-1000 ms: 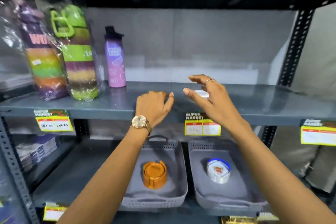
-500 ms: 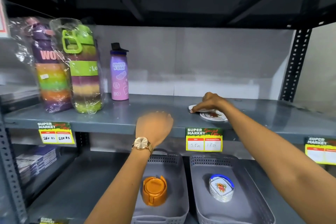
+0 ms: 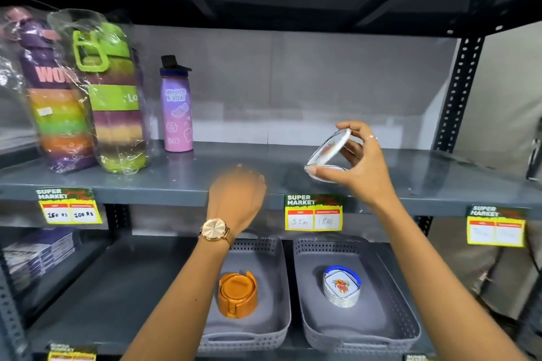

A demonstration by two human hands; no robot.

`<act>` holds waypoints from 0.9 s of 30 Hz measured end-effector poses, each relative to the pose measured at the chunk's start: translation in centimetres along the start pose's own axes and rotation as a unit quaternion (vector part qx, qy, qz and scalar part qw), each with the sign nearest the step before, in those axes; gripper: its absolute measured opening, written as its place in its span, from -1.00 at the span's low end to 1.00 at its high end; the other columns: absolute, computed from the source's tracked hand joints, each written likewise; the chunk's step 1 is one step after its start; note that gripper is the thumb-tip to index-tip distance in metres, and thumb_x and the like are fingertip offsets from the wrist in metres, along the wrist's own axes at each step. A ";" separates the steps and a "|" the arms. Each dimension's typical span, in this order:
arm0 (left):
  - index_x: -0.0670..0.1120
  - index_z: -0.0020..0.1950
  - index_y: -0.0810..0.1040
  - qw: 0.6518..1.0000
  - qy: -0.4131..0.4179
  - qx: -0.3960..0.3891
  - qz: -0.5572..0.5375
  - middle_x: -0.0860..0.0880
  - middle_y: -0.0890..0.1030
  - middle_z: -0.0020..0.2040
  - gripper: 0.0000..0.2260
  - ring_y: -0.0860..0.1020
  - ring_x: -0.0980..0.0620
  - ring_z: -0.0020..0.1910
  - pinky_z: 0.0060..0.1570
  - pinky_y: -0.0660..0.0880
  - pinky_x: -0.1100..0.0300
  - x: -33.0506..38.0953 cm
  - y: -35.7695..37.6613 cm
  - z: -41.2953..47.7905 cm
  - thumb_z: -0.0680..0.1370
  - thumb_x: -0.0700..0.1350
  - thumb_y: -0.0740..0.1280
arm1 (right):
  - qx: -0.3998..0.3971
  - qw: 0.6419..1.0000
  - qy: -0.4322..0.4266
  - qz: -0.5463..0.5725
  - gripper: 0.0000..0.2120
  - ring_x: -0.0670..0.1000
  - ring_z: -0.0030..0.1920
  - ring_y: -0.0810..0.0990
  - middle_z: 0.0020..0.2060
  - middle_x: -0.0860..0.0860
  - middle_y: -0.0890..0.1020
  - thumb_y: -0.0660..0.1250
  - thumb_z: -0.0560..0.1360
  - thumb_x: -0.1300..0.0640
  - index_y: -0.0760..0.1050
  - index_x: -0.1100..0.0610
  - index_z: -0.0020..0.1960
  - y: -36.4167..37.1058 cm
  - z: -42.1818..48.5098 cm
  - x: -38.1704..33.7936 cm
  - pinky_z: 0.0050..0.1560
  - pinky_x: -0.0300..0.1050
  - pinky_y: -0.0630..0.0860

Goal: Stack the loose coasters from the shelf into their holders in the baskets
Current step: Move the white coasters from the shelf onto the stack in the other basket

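Head view, right hand (image 3: 362, 168) pinching a tilted white coaster (image 3: 330, 148) above another coaster (image 3: 325, 175) lying on the shelf (image 3: 176, 182), left hand (image 3: 237, 195) blurred at the shelf edge, fingers curled, grip unclear, coaster stacks in two grey baskets (image 3: 390, 328) below.

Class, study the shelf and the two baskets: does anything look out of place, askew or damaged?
Only the loose white coasters. One is tilted up in the right hand, and another lies on the shelf under it, not in the blue holder below. Nothing looks spilled or damaged.
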State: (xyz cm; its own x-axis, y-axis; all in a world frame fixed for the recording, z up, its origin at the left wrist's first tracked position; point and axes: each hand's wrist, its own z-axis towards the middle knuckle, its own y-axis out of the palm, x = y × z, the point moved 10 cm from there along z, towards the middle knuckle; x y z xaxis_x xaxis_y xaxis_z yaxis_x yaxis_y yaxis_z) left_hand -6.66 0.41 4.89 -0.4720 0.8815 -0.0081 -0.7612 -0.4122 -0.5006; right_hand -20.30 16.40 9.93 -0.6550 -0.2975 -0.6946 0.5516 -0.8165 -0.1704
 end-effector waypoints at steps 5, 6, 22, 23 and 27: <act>-0.15 -0.33 0.63 1.000 0.016 0.012 0.014 -0.12 0.66 -0.36 -0.51 0.68 -0.14 -0.16 -0.22 0.54 0.09 0.2 0.4 -0.2 0.60 -0.02 0.03 | 0.037 0.999 -0.038 0.002 -0.33 -0.04 0.26 0.56 0.20 -0.03 0.58 0.68 0.06 0.09 0.40 0.17 0.04 -1.0 -9.2 -0.4 0.22 -0.09 0.53; -0.15 -0.37 0.60 0.999 0.014 0.020 0.026 -0.12 0.62 -0.42 -0.51 0.65 -0.15 -0.30 -0.32 0.50 0.12 0.1 0.3 -0.2 0.60 -0.03 0.03 | 0.034 0.999 -0.033 0.003 -0.34 -0.02 0.28 0.55 0.21 -0.03 0.58 0.68 0.06 0.04 0.42 0.18 0.01 -1.0 -10.8 0.2 0.20 -0.06 0.54; -0.15 -0.25 0.61 0.986 -0.057 0.128 0.085 -0.08 0.65 -0.32 -0.69 0.59 -0.16 -0.15 -0.03 0.41 0.00 0.4 -0.2 -2.0 0.62 -0.12 0.20 | -0.042 0.869 0.412 -0.272 -0.51 0.08 -0.07 0.59 0.02 0.12 0.68 0.60 0.19 -0.10 0.46 0.14 -0.11 -1.6 -23.3 24.8 -0.20 -0.18 0.46; -0.14 -0.26 0.60 0.985 -0.052 0.134 0.090 -0.07 0.64 -0.34 -0.69 0.57 -0.16 -0.19 -0.08 0.37 0.02 0.5 -0.2 -2.0 0.62 -0.12 0.20 | -0.050 0.861 0.417 -0.287 -0.49 0.11 -0.02 0.61 0.03 0.14 0.68 0.59 0.21 -0.12 0.49 0.16 -0.05 -1.6 -23.1 25.7 -0.12 -0.15 0.50; -0.12 -0.24 0.62 0.982 -0.042 0.159 0.092 -0.05 0.63 -0.35 -0.69 0.54 -0.14 -0.24 -0.14 0.28 0.03 0.5 -0.4 -2.1 0.62 -0.12 0.19 | -0.091 0.834 0.424 -0.342 -0.38 0.16 0.08 0.61 0.05 0.18 0.68 0.47 0.31 -0.21 0.53 0.22 0.17 -1.0 -22.0 28.7 0.09 -0.06 0.53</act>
State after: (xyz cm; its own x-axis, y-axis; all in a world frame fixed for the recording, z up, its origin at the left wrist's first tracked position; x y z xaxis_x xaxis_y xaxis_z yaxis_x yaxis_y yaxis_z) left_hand -5.71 1.53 3.25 -0.6401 0.7683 0.0048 -0.7531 -0.6262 -0.2017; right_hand -28.28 19.56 -25.24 -0.2916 0.7265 -0.6222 0.3184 -0.5397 -0.7794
